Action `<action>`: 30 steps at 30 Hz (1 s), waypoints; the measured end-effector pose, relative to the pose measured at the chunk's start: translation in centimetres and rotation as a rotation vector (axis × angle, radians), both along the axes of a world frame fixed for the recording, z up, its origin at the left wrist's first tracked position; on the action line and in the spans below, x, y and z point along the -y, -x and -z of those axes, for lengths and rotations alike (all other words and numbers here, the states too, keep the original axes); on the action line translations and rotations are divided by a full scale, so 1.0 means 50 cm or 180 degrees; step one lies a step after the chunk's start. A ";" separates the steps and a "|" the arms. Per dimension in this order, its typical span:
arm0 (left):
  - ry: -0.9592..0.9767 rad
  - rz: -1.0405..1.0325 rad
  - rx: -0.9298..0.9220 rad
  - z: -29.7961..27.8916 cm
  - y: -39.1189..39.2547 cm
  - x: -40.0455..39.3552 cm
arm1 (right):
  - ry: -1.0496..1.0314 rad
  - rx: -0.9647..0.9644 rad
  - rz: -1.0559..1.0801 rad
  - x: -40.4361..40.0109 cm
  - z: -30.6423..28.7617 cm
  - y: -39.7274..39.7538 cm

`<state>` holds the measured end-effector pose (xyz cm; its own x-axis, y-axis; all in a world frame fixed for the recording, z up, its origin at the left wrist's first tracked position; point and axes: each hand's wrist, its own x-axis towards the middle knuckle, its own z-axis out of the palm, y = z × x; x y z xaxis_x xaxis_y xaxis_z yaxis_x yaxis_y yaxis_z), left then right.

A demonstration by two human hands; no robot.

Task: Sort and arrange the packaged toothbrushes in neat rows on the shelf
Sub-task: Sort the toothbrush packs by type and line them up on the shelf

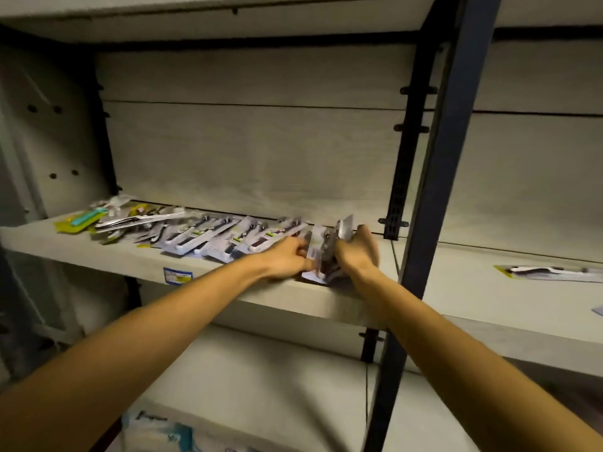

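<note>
A: Grey wood-grain board is making up the shelf [107, 256], and a row of packaged toothbrushes [228, 238] is lying flat on it, overlapping like tiles and running from the middle toward the left.

B: What are the hands doing?

A: Both are reaching to the right end of that row. The left hand [288, 257] is curling its fingers onto the near edge of a small bundle of packs [323, 252], and the right hand [357, 249] is wrapping round the bundle's other side. So the grip on each side is pinching the bundle, which is standing tilted on its edge between the two hands, its lower corner hanging just past the shelf's front lip.

B: And further left?

A: A looser heap of packs [140, 220] is lying at mixed angles, with a yellow-backed pack holding a teal toothbrush [81, 220] at the far left end. The print on the cards is too blurred to read.

B: Anything else around?

A: A blue and white price label [177, 276] is sticking to the shelf's front edge. A dark metal upright [437, 177] is standing just right of the hands, and beyond it one more packaged toothbrush [554, 273] is lying alone on the neighbouring shelf. Below, pale blue packets [156, 432] are showing on a lower shelf.
</note>
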<state>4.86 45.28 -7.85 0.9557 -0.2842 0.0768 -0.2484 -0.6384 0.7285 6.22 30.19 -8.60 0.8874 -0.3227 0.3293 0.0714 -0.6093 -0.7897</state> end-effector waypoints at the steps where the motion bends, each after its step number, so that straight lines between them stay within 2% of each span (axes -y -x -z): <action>1: -0.0265 0.0045 0.0114 0.002 -0.014 -0.002 | 0.0152 -0.0082 -0.0004 -0.002 0.003 -0.005; 5: -0.0676 0.0167 0.0284 -0.002 -0.052 -0.005 | 0.0819 -0.0320 0.0079 0.002 -0.007 -0.015; 8: -0.0917 0.0167 0.0574 -0.008 -0.059 -0.011 | 0.1189 -0.0208 0.0010 0.010 -0.016 0.003; 11: -0.1337 0.0289 0.1130 -0.017 -0.047 -0.024 | 0.1718 -0.0127 -0.0021 0.015 -0.024 0.040; 14: -0.1731 0.0396 0.1617 -0.020 -0.023 -0.042 | 0.1727 -0.0176 -0.0148 0.017 -0.021 0.082; 17: -0.1743 0.0452 0.1965 -0.014 0.009 -0.054 | 0.1610 -0.0080 -0.0273 0.008 -0.005 0.144; 21: -0.1616 0.0664 0.2508 0.001 0.053 -0.052 | 0.2551 0.0760 -0.0046 0.009 0.028 0.252; 23: -0.1520 0.0817 0.2748 0.005 0.076 -0.037 | 0.2686 0.0953 0.0147 0.033 0.030 0.306; 28: -0.1146 0.1365 0.2774 0.011 0.161 0.050 | 0.2743 0.0607 0.0932 0.147 -0.006 0.393; 30: -0.1192 0.1594 0.2825 0.010 0.194 0.106 | 0.2756 0.0431 0.1172 0.206 -0.012 0.410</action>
<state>-4.86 39.96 -8.35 0.3710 -0.7757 0.5105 -0.8848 -0.4623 -0.0595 -14.25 19.87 -7.98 0.7153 -0.1701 0.6778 -0.1838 -0.9816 -0.0523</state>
